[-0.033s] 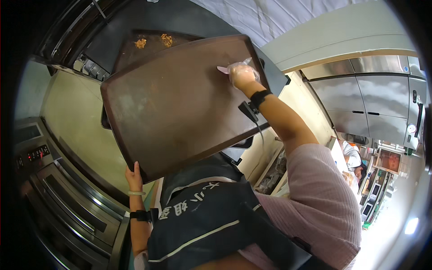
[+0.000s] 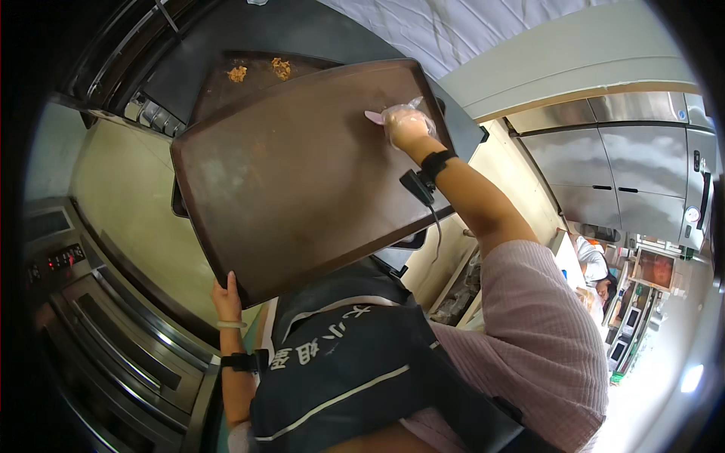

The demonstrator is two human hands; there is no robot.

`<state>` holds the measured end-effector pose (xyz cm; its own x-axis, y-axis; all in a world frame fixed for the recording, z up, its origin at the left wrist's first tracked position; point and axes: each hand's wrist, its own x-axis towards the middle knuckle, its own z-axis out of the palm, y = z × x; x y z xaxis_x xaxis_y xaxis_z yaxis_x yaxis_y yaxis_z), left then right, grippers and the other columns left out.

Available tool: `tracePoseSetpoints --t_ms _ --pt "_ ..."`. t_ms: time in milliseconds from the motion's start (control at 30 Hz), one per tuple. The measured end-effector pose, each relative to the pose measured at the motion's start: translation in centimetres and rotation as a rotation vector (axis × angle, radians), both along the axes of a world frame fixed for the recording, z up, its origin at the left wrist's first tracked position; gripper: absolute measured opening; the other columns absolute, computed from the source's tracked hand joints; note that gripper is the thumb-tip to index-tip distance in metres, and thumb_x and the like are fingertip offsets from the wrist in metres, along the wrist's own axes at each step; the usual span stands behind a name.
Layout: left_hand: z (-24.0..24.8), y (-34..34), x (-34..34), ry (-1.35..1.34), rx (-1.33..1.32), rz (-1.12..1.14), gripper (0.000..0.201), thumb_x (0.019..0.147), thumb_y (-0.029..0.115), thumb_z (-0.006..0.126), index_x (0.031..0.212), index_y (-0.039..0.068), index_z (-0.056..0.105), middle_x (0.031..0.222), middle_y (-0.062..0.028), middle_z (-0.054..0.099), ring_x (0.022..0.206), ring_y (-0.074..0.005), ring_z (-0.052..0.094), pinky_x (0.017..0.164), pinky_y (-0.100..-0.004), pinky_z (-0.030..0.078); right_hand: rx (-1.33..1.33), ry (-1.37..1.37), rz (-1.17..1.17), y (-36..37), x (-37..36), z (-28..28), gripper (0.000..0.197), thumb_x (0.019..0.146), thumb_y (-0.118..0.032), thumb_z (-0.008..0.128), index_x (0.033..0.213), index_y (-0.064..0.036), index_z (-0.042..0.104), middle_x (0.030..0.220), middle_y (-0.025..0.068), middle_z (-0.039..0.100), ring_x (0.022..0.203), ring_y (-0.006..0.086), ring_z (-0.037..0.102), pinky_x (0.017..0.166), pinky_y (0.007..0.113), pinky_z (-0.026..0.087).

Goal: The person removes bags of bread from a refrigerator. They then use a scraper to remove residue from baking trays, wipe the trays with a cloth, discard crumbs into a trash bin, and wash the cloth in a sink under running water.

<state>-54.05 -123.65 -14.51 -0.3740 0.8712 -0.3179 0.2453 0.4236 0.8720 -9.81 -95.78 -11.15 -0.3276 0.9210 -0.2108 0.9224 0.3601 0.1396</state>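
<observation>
A large brown baking tray (image 2: 302, 181) lies tilted at an angle in front of me. Its near left corner is gripped by my left hand (image 2: 227, 296), with the thumb up over the rim. My right hand (image 2: 408, 125), in a clear plastic glove, is closed at the far right part of the tray, low over its surface. From the fingers pokes the flat tip of a pink scraper (image 2: 374, 118); the rest of it is hidden by the hand. Beneath sits a second dark tray (image 2: 215, 89), partly covered, with two small clumps of golden brown crumbs (image 2: 280, 69) on it.
The trays rest over a dark table (image 2: 332, 34). An oven with a lit control panel (image 2: 64, 259) stands at the left. White cloth (image 2: 423, 30) lies beyond the table. Steel refrigerators (image 2: 642, 158) are at the right, with another person (image 2: 593, 260) farther back.
</observation>
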Motion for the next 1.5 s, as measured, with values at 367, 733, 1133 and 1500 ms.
tracePoseSetpoints --t_ms 367,733,1133,1500 --pt "-0.3 -0.6 0.0 0.077 -0.058 0.016 0.03 0.087 0.021 0.052 0.099 -0.006 0.053 0.09 -0.0133 0.06 0.079 -0.0187 0.055 0.073 -0.0298 0.044 -0.024 -0.19 -0.131 5.2 1.4 1.1 0.036 0.08 -0.018 0.054 0.113 -0.0341 0.053 0.089 0.0092 0.063 0.081 0.0266 0.062 0.07 0.043 0.051" --pt "2.3 0.9 -0.9 0.162 -0.069 -0.165 0.036 0.083 0.017 0.057 0.109 -0.005 0.046 0.097 -0.0189 0.056 0.089 -0.0261 0.055 0.079 -0.0333 0.042 -0.283 0.09 -0.591 1.3 -2.7 5.1 0.062 0.086 -0.057 0.028 0.109 -0.0068 0.057 0.114 0.0177 0.054 0.102 0.0383 0.053 0.073 0.055 0.047" --pt "10.8 9.1 10.7 -1.076 -0.084 -0.348 0.038 0.093 0.029 0.041 0.119 0.001 0.043 0.112 -0.0093 0.052 0.101 -0.0174 0.051 0.084 -0.0309 0.04 0.009 0.651 0.026 -18.7 -19.6 10.9 0.05 0.064 -0.014 0.065 0.112 -0.0055 0.051 0.112 0.0115 0.051 0.101 0.0292 0.049 0.084 0.036 0.044" --pt "9.4 10.0 14.7 -0.318 0.159 -0.242 0.029 0.083 0.004 0.056 0.108 -0.008 0.05 0.101 -0.0162 0.056 0.087 -0.0224 0.057 0.074 -0.0372 0.053 0.421 0.613 -0.83 -28.8 7.6 8.9 0.039 0.083 -0.04 0.052 0.063 -0.0089 0.063 0.074 0.0119 0.059 0.067 0.0315 0.056 0.062 0.041 0.046"
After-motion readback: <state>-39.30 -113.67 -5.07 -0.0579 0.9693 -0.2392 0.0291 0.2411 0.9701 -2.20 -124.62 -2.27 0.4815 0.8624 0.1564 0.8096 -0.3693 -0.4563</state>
